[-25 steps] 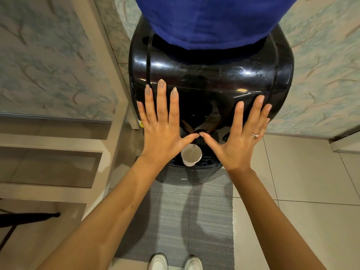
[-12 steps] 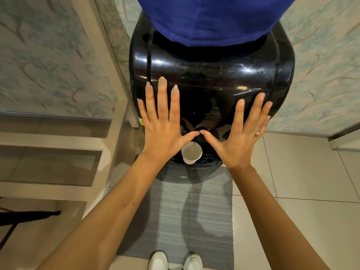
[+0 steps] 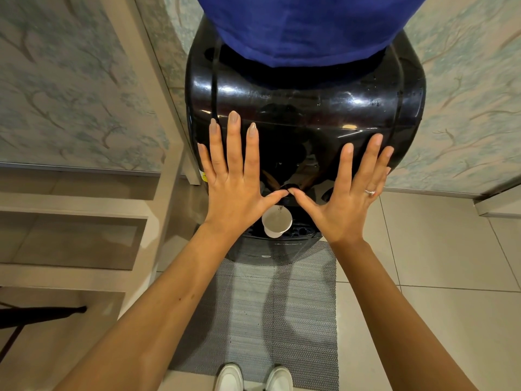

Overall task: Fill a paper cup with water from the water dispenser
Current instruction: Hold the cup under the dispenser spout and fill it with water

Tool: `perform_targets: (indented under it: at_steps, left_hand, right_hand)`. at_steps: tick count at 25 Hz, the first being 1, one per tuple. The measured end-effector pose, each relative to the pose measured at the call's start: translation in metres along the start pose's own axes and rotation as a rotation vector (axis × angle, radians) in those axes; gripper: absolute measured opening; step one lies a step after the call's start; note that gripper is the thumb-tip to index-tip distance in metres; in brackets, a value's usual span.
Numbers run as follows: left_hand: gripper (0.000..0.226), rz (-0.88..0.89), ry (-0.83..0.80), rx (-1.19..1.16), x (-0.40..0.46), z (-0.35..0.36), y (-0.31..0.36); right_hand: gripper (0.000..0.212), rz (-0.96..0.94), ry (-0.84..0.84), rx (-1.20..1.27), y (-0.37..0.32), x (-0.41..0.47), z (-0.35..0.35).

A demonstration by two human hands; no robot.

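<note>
Standing on a grey woven mat, the person spreads left hand and right hand flat, fingers splayed, holding nothing; the small white paper cup sits under the glossy black water dispenser spout, light, crushable, best gripped gently mid-wall.

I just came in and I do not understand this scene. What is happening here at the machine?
A person stands at a black water dispenser with a blue-covered bottle on top. Both hands are open and spread flat; the left hand and right hand hold nothing, and their thumbs meet at the tap. A white paper cup stands by itself on the drip tray below the tap. A thin stream seems to fall into it, but how full it is cannot be told.
</note>
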State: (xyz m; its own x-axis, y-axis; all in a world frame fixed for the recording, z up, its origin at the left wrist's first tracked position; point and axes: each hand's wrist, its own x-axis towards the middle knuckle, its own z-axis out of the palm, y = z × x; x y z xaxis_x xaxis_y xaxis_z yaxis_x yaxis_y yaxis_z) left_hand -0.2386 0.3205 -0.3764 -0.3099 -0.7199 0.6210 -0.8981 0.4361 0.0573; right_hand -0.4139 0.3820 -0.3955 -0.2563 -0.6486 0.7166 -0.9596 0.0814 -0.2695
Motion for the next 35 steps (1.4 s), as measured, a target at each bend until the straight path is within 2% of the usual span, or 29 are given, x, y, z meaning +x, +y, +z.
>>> perform_targets:
  at_steps: [12,20,21,23,26,28,30,33,35]
  left_hand:
    - [0.123,0.010,-0.014,-0.023,-0.001,-0.002,0.000]
    - [0.126,0.067,-0.075,-0.112,-0.004,-0.018,-0.009]
    - [0.122,0.072,-0.076,-0.139,-0.007,-0.018,-0.012]
    - [0.098,0.076,-0.040,-0.209,-0.025,-0.016,-0.014]
    - [0.052,0.012,0.041,-0.321,-0.083,-0.006,-0.007]
    - [0.036,-0.066,-0.065,-0.463,-0.118,0.012,-0.001]
    - [0.036,-0.155,-0.296,-0.607,-0.132,0.033,0.002]
    - [0.057,-0.346,-0.613,-0.771,-0.128,0.068,0.004]
    - [0.069,-0.418,-0.734,-0.834,-0.122,0.089,0.003]
  right_hand:
    - [0.113,-0.018,0.007,-0.007,0.001,-0.001,0.001]
    - [0.115,-0.075,-0.127,0.062,0.009,-0.001,-0.011]
    - [0.113,-0.064,-0.111,0.100,0.008,-0.003,-0.010]
    - [0.102,-0.024,-0.034,0.194,0.007,-0.015,-0.009]
    - [0.067,0.111,0.042,0.311,0.002,-0.065,-0.003]
    - [0.052,0.251,-0.094,0.413,0.002,-0.103,0.008]
    - [0.054,0.421,-0.358,0.504,0.003,-0.124,0.023]
    - [0.079,0.592,-0.738,0.572,0.009,-0.128,0.050]
    - [0.080,0.597,-0.839,0.602,0.014,-0.123,0.068]
